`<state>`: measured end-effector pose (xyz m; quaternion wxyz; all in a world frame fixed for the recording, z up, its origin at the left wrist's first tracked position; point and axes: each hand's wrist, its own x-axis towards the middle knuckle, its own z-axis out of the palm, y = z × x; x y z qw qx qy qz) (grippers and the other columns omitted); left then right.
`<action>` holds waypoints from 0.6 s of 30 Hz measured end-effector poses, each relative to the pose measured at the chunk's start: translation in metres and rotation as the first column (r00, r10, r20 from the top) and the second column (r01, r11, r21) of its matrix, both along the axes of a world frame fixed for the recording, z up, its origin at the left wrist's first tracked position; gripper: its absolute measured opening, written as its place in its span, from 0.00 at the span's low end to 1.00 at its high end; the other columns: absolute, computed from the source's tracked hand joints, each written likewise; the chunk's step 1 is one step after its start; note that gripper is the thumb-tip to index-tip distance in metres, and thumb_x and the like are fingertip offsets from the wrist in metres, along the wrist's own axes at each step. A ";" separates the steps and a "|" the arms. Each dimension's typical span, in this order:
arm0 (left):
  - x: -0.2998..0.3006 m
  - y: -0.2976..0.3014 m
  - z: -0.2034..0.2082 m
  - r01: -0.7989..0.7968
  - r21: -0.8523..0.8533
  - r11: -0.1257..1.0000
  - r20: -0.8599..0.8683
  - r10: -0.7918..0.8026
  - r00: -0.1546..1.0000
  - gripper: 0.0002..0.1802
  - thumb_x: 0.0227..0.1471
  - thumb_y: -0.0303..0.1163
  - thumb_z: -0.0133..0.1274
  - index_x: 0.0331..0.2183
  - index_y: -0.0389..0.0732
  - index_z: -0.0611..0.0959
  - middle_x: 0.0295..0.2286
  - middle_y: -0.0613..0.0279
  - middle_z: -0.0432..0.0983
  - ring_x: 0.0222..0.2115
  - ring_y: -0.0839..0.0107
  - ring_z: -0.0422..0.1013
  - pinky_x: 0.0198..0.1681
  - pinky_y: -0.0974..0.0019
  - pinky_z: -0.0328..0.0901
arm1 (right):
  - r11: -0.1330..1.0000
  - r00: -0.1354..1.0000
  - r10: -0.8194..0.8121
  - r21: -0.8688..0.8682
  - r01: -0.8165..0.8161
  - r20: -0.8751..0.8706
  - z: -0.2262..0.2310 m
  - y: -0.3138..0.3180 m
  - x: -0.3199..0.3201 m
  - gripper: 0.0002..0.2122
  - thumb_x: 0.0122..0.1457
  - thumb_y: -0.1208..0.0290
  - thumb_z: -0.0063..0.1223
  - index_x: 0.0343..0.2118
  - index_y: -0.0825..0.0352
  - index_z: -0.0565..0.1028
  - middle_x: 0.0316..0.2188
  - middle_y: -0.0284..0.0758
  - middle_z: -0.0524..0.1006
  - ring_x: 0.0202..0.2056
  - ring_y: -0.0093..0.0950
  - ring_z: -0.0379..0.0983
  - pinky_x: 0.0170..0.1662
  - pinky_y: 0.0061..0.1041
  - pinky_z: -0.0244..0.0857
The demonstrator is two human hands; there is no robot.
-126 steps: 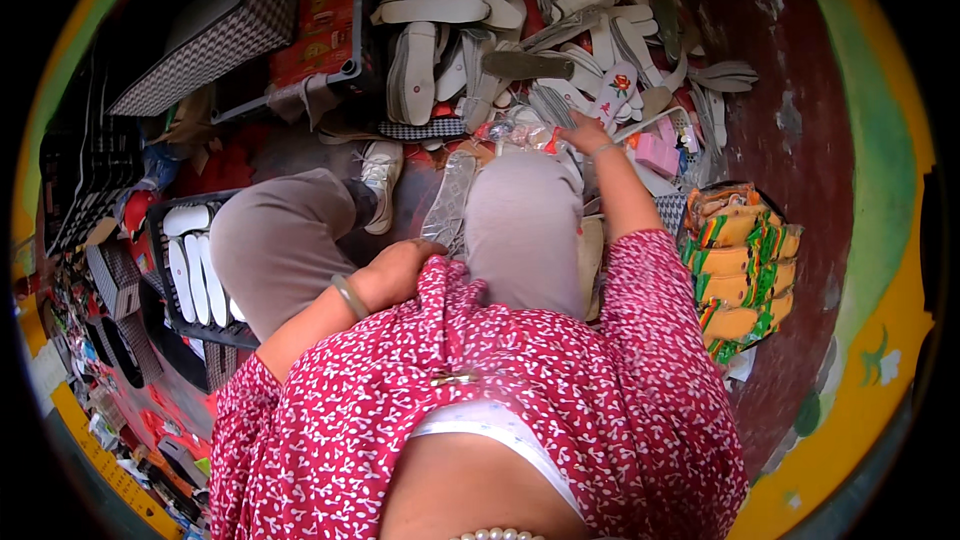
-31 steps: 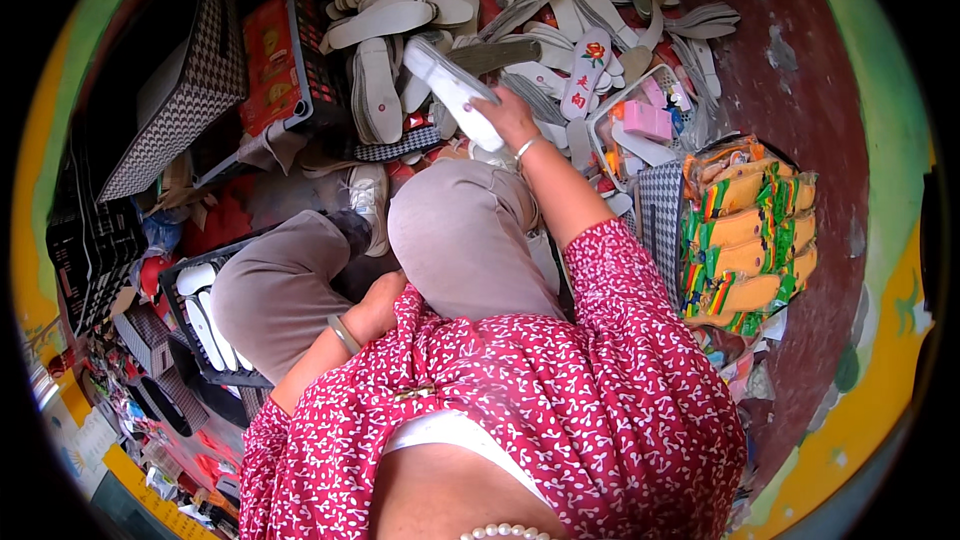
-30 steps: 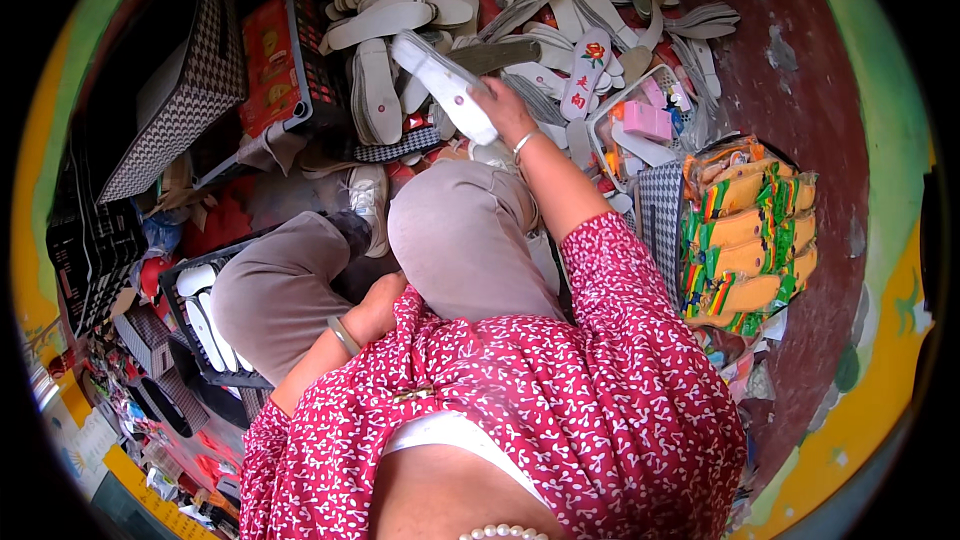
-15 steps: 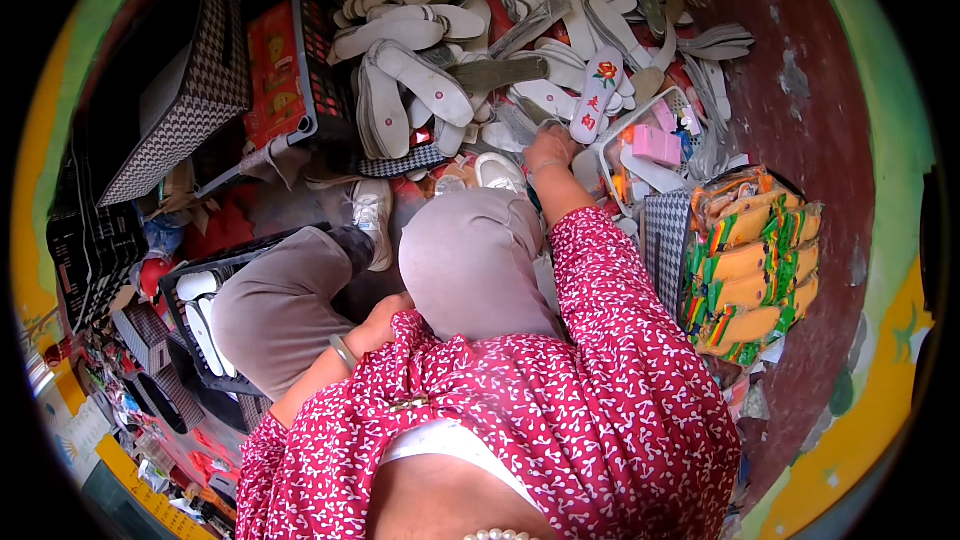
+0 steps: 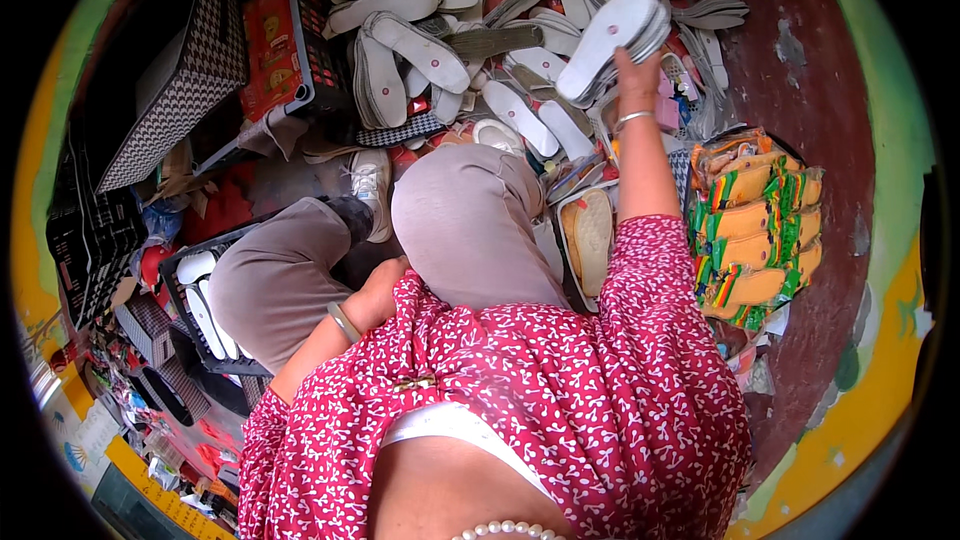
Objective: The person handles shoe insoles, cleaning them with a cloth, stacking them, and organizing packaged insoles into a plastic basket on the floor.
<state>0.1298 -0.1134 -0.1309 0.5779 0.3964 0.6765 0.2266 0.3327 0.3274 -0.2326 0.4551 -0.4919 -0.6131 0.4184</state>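
Raised above the pile at the far right, my right hand (image 5: 640,80) grips a bundle of white insoles (image 5: 612,38) stacked together, the top one lying sole-shaped and pale with a small round mark. Under and left of it spreads a heap of white and grey-green insoles (image 5: 420,52), many in bundles. Two single white insoles (image 5: 520,118) lie just below the held bundle. My left hand (image 5: 380,292) rests on my lap by the hem of my red patterned top; its fingers are mostly hidden.
Packs of yellow insoles in green wrapping (image 5: 745,240) stand at the right. A dark crate with a red package (image 5: 272,45) and a houndstooth box (image 5: 185,80) stand at the left. White insoles fill a black basket (image 5: 215,360) beside my leg. A tan insole (image 5: 588,235) lies near my right knee.
My right hand has risen from the pile, up and to the right, and now holds a bundle of white insoles. The flower-embroidered insole is no longer visible. My left hand has barely moved.
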 end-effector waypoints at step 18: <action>0.001 -0.012 -0.018 -0.108 0.039 0.993 0.142 0.101 0.985 0.18 0.47 0.36 0.45 0.37 0.33 0.76 0.32 0.38 0.73 0.36 0.44 0.69 0.38 0.56 0.64 | 0.800 0.344 0.587 -0.461 -0.383 0.733 -0.108 -0.015 -0.054 0.18 0.52 0.67 0.46 0.47 0.60 0.70 0.49 0.40 0.68 0.49 0.38 0.66 0.50 0.33 0.60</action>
